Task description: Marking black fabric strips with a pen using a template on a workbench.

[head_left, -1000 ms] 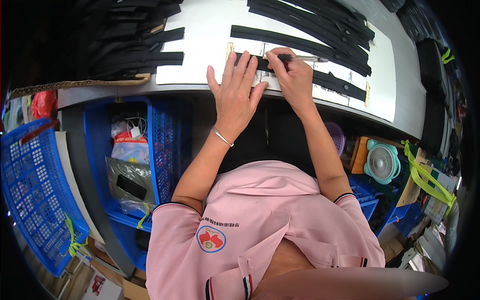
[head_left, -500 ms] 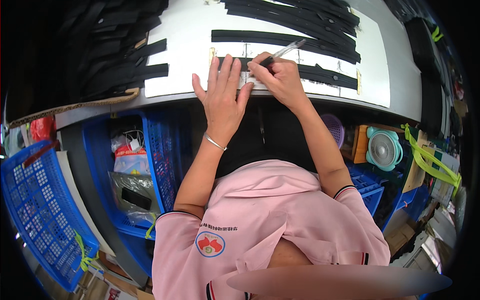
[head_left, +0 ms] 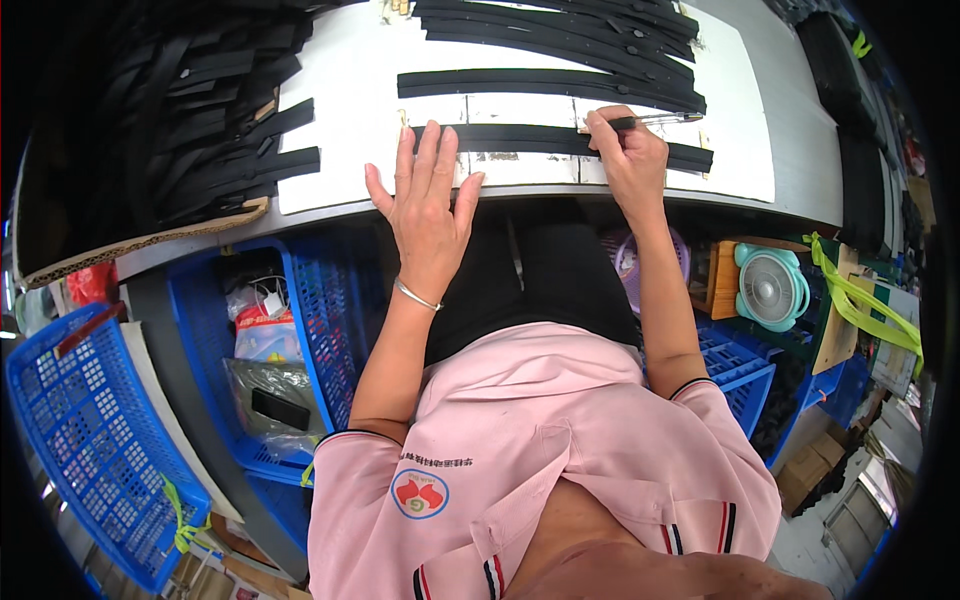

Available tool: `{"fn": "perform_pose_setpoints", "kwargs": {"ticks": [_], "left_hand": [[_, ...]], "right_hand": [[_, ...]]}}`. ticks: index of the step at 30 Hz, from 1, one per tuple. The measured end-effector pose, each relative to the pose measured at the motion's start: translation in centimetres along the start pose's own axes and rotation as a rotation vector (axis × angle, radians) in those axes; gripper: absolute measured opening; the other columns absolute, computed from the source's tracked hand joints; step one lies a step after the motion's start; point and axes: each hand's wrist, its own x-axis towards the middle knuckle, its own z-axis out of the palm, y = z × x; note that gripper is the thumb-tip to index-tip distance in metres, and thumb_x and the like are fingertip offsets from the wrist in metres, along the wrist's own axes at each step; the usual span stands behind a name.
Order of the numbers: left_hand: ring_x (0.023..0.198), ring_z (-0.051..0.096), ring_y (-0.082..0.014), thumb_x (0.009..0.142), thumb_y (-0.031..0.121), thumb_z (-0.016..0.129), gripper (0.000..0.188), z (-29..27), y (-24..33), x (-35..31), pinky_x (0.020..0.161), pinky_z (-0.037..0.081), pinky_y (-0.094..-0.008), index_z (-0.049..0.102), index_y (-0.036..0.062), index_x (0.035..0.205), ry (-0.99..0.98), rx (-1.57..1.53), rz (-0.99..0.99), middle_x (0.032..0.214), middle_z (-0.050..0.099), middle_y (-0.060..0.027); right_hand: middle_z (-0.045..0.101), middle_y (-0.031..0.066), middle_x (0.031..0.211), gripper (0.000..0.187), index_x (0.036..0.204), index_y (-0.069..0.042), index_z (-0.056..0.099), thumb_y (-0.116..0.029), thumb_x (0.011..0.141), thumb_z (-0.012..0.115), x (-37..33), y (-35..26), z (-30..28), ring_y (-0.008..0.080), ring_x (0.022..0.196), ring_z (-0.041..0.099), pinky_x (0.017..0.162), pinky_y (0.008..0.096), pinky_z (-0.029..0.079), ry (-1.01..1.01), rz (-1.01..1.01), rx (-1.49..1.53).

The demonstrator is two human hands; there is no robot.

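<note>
A black fabric strip [head_left: 525,139] lies crosswise on a white board [head_left: 330,120] marked with dark lines. My left hand [head_left: 428,195] rests flat with its fingers spread, the fingertips over the strip's left end. In my right hand [head_left: 632,160] is a pen [head_left: 655,119], its clear barrel pointing right and its tip near the strip's upper edge, at a dark line on the board. Just beyond lies another black strip [head_left: 540,86], with several more black strips [head_left: 560,35] piled behind it.
To the left, a big heap of black strips [head_left: 170,120] lies on cardboard [head_left: 160,235]. Below the table stand a blue crate [head_left: 300,340] holding bags and a phone [head_left: 281,410], a blue basket [head_left: 90,430], a purple basket [head_left: 672,262] and a turquoise fan [head_left: 773,287].
My right hand has moved right along the strip with the pen, which now lies flatter. My left hand remains spread near the strip's left end. The whole view has shifted slightly.
</note>
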Motion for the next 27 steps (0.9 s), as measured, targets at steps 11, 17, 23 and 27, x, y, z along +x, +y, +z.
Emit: {"fn": "perform_pose_setpoints", "kwargs": {"ticks": [11, 17, 23, 27], "left_hand": [[0.137, 0.051, -0.0308, 0.093, 0.023, 0.073, 0.048, 0.4, 4.8, 2.1, 0.119, 0.026, -0.0534, 0.065, 0.0110, 0.138, 0.031, -0.228, 0.133, 0.145, 0.060, -0.0107], [0.111, 0.061, -0.0275, 0.086, 0.012, 0.077, 0.026, 3.3, 6.8, 4.1, 0.103, 0.039, -0.0439, 0.075, 0.0077, 0.111, 0.060, -0.365, 0.155, 0.117, 0.068, -0.0068], [0.100, 0.062, -0.0241, 0.081, 0.009, 0.080, 0.016, 4.1, 7.0, 4.4, 0.093, 0.042, -0.0392, 0.078, 0.0086, 0.096, 0.131, -0.360, 0.154, 0.102, 0.070, -0.0024], [0.101, 0.062, -0.0238, 0.080, 0.009, 0.081, 0.016, 4.2, 6.9, 4.4, 0.093, 0.042, -0.0390, 0.079, 0.0099, 0.096, 0.126, -0.353, 0.140, 0.103, 0.071, -0.0017]], "right_hand": [[0.062, 0.0042, 0.060, 0.015, 0.085, -0.002, 0.072, -0.014, 0.093, 0.072, 0.0, 0.3, 0.3, 0.0120, 0.051, 0.059, 0.051, 0.0274, 0.044, 0.012, -0.088, -0.101], [0.063, 0.0050, 0.061, 0.015, 0.086, -0.002, 0.072, -0.015, 0.093, 0.072, 0.0, 0.7, 0.4, 0.0140, 0.051, 0.059, 0.051, 0.0285, 0.045, 0.023, -0.093, -0.092], [0.065, 0.0041, 0.063, 0.015, 0.085, -0.002, 0.072, -0.014, 0.094, 0.072, -0.2, 0.9, 0.0, 0.0089, 0.053, 0.058, 0.051, 0.0271, 0.044, 0.051, -0.055, 0.054], [0.063, 0.0027, 0.060, 0.015, 0.086, -0.002, 0.072, -0.014, 0.095, 0.070, -0.3, 1.1, -0.7, 0.0071, 0.052, 0.052, 0.050, 0.0264, 0.042, -0.063, -0.072, 0.078]]}}
